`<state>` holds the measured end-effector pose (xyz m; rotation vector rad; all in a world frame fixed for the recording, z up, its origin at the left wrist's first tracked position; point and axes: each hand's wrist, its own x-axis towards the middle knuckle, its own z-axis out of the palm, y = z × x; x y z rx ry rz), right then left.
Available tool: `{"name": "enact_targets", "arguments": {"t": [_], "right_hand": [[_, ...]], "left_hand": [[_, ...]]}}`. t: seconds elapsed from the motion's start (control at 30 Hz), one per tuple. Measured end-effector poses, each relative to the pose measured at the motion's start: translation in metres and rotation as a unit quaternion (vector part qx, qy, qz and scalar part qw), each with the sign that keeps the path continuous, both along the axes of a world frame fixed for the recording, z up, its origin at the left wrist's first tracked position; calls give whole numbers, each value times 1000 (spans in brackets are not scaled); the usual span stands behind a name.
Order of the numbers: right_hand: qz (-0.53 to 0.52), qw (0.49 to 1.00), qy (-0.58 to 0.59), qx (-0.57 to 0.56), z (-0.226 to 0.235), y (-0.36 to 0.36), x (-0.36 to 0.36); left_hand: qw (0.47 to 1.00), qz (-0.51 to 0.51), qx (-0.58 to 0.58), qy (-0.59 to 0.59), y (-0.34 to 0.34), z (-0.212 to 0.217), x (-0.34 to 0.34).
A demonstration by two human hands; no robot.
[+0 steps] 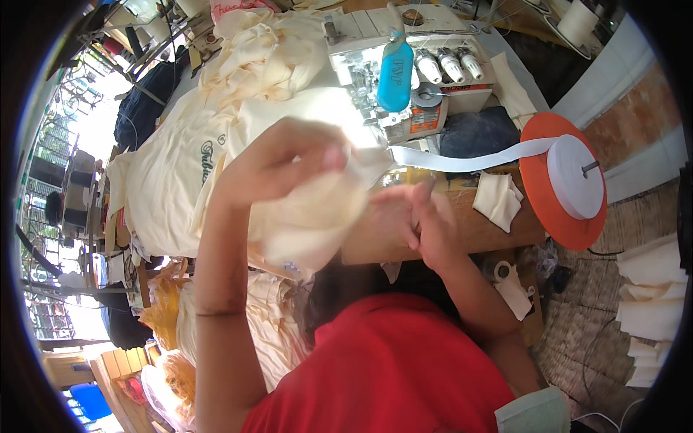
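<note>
Cream fabric point(310, 216) hangs blurred beneath my left hand point(292, 160). That hand is raised before the sewing machine point(390, 79), its fingers curled in a pinch that seems to grip the cloth's upper edge; motion smears the fingertips. My right hand point(426, 224) hovers over the brown table edge point(455, 242), fingers apart and no object visible in it. A white tape point(469, 163) runs from a large roll point(574, 177) on an orange disc point(538, 144) toward the machine's needle area, just beyond my hands.
A cream garment with dark lettering point(170, 180) and a heap of cream cloth point(267, 54) cover the table's left. A blue bottle-shaped thing point(395, 76) hangs on the machine. Right of it lie a dark cloth pad point(480, 133) and a folded cream piece point(498, 202).
</note>
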<state>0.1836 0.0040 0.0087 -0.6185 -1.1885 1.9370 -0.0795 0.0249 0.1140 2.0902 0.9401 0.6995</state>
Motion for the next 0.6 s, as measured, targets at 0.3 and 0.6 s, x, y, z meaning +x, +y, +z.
{"name": "enact_targets", "arguments": {"t": [0.3, 0.6], "right_hand": [[-96, 977, -166, 91, -27, 11, -24], [-222, 927, -148, 263, -11, 0, 35]], "left_hand": [[977, 203, 51, 41, 15, -32, 13], [962, 260, 78, -5, 24, -69, -1]]}}
